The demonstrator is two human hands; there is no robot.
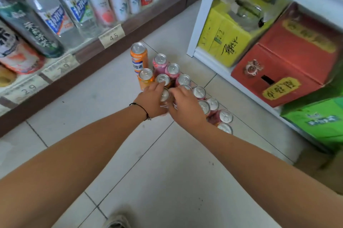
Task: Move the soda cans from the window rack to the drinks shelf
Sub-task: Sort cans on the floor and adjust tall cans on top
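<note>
Several soda cans stand upright in a cluster on the tiled floor, some orange (139,56) and some pink (160,62). Both my arms reach down into the cluster. My left hand (152,100), with a black cord on its wrist, curls its fingers round a can (164,96) in the middle. My right hand (184,104) closes over the neighbouring cans, its fingertips on a can top (185,87). What lies under the palms is hidden. More cans (225,116) trail to the right behind my right wrist.
A brown drinks shelf (118,42) with tall bottles and price tags runs along the left. A white rack (199,23) on the right holds yellow (222,42), red (285,68) and green (319,122) cartons at floor level. My shoe (117,221) shows at the bottom.
</note>
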